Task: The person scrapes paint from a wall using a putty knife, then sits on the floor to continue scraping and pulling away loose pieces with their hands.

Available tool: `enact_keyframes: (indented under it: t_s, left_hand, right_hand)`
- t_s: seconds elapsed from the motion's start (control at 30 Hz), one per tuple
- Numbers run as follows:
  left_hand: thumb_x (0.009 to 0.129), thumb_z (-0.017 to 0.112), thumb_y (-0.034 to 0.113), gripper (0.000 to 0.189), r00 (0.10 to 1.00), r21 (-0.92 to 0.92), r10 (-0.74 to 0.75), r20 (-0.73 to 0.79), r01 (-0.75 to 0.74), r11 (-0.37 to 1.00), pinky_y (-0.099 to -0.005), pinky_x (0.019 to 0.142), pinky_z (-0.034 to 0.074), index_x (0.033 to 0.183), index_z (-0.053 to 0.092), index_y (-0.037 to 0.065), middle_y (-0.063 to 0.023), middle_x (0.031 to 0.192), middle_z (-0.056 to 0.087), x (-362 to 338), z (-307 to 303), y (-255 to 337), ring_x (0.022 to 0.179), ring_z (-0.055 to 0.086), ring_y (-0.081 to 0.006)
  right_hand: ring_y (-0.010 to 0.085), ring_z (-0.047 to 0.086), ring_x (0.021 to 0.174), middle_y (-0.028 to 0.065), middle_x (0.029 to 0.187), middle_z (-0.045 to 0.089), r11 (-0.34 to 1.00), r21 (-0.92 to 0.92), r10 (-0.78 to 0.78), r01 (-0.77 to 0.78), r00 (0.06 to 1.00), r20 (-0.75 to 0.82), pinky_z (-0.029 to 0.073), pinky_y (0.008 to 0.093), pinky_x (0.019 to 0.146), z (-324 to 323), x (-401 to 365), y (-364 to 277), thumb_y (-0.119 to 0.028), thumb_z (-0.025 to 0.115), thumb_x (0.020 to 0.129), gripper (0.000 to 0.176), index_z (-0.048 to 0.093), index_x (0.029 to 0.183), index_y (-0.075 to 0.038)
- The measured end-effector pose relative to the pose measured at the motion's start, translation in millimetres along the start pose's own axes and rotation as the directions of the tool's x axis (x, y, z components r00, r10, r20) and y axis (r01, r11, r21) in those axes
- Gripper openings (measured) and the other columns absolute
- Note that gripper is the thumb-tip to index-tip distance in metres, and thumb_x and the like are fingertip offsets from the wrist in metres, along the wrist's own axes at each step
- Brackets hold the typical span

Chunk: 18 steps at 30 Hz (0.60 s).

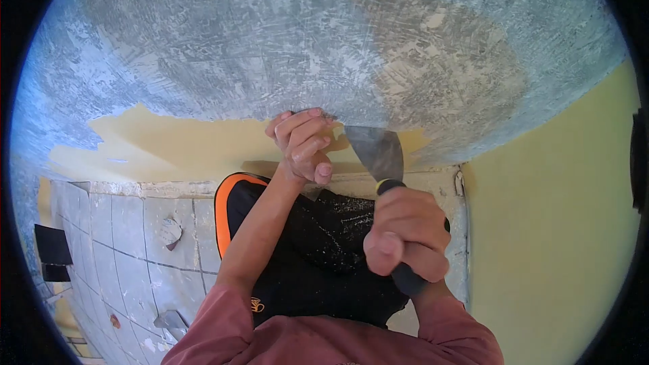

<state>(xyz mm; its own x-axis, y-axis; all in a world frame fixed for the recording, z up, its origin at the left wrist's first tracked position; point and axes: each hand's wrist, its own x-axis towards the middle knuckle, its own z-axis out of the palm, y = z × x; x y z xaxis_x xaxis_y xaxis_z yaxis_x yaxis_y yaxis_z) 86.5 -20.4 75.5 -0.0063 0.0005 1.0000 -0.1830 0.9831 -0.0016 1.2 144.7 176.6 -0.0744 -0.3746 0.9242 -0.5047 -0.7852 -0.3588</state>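
My right hand (405,233) grips the black handle of a putty scraper (378,152). Its wide metal blade is pressed against the wall (270,47) where yellow paint meets scraped grey plaster. My left hand (303,143) is curled with its fingertips on the wall at the paint edge, just left of the blade. Whether it pinches a paint flake cannot be told. A patch of yellow paint (176,145) remains left of both hands.
A black and orange garment (304,243) dusted with flakes hangs below my arms. A dusty tiled floor (128,243) lies at the lower left with debris on it. A yellow adjoining wall (561,230) fills the right side.
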Motion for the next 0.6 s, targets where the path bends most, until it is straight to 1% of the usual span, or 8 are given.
enact_keyframes:
  t_s: [0.13,0.2,0.23,0.33,0.4,0.47,0.5,0.6]
  left_hand:
    - [0.085,0.031,0.038,0.026,1.000,-0.006,-0.001,-0.007,0.001,1.000,-0.0388,0.090,0.027,0.085,0.043,0.015,-0.0021,0.087,0.060,1.7,1.0,-0.4,0.092,0.053,-0.0196]
    - [0.085,0.031,0.037,0.026,1.000,0.000,0.004,-0.020,-0.004,1.000,-0.0388,0.090,0.027,0.085,0.043,0.014,-0.0024,0.087,0.060,1.5,2.0,-2.3,0.092,0.053,-0.0197]
    - [0.085,0.031,0.037,0.026,1.000,-0.006,0.009,-0.026,-0.009,1.000,-0.0387,0.090,0.027,0.085,0.043,0.014,-0.0026,0.087,0.060,0.8,2.6,-1.3,0.092,0.053,-0.0197]
    - [0.085,0.031,0.037,0.025,1.000,0.003,0.004,0.000,-0.004,1.000,-0.0386,0.090,0.027,0.084,0.043,0.015,-0.0028,0.087,0.060,1.6,0.1,-1.0,0.092,0.053,-0.0198]
    - [0.085,0.031,0.037,0.025,1.000,-0.004,0.004,0.004,-0.004,1.000,-0.0386,0.090,0.027,0.083,0.043,0.015,-0.0029,0.087,0.060,-1.3,-0.6,0.9,0.092,0.053,-0.0198]
    - [0.084,0.031,0.037,0.025,1.000,0.000,0.005,-0.013,-0.005,1.000,-0.0385,0.090,0.027,0.083,0.043,0.015,-0.0030,0.087,0.060,0.3,1.7,-2.7,0.092,0.053,-0.0197]
    - [0.084,0.031,0.037,0.025,1.000,0.004,0.010,-0.024,-0.010,1.000,-0.0385,0.090,0.027,0.083,0.043,0.015,-0.0032,0.088,0.060,0.5,2.3,-3.2,0.092,0.053,-0.0197]
    - [0.084,0.031,0.037,0.025,1.000,-0.003,0.007,-0.016,-0.007,1.000,-0.0385,0.091,0.027,0.082,0.043,0.015,-0.0033,0.089,0.061,0.0,1.3,-0.3,0.092,0.053,-0.0197]
  right_hand:
    - [0.0240,0.057,0.057,0.0083,0.063,0.053,0.997,0.069,0.024,-0.019,0.996,-0.081,0.046,0.0342,0.047,0.1,-6.0,-7.7,0.005,0.056,0.068,0.010,0.048,0.065,-0.001]
    - [0.0247,0.057,0.059,0.0092,0.066,0.054,0.941,0.226,-0.126,0.250,0.883,-0.452,0.047,0.0355,0.050,9.5,-6.1,-20.5,0.006,0.056,0.065,0.009,0.051,0.069,0.000]
    - [0.0247,0.057,0.059,0.0092,0.066,0.054,0.942,0.226,-0.124,0.247,0.885,-0.449,0.047,0.0355,0.050,6.9,-4.3,-18.1,0.006,0.056,0.065,0.009,0.051,0.069,0.000]
    - [0.0232,0.057,0.056,0.0105,0.065,0.054,0.992,0.093,0.072,-0.081,0.993,0.095,0.049,0.0347,0.049,-3.0,5.0,-3.1,0.003,0.057,0.069,0.011,0.049,0.066,-0.003]
    - [0.0220,0.056,0.055,0.0092,0.063,0.052,0.997,0.072,-0.024,0.027,0.999,-0.045,0.048,0.0338,0.048,1.4,-5.0,-6.0,0.001,0.057,0.072,0.016,0.045,0.063,-0.003]
    - [0.0229,0.055,0.056,0.0074,0.064,0.051,0.933,0.277,-0.085,0.230,0.889,-0.450,0.047,0.0333,0.047,5.2,-12.8,-19.5,0.003,0.059,0.071,0.016,0.046,0.064,-0.002]
    - [0.0186,0.052,0.049,0.0042,0.058,0.049,0.951,0.105,-0.202,0.291,0.842,-0.500,0.046,0.0301,0.043,17.2,-7.3,-8.7,0.002,0.059,0.072,0.019,0.043,0.064,-0.004]
    - [0.0128,0.046,0.040,0.0019,0.050,0.045,0.998,-0.032,-0.061,0.057,0.992,-0.113,0.044,0.0266,0.037,14.8,2.0,9.5,-0.001,0.056,0.073,0.025,0.035,0.060,-0.006]
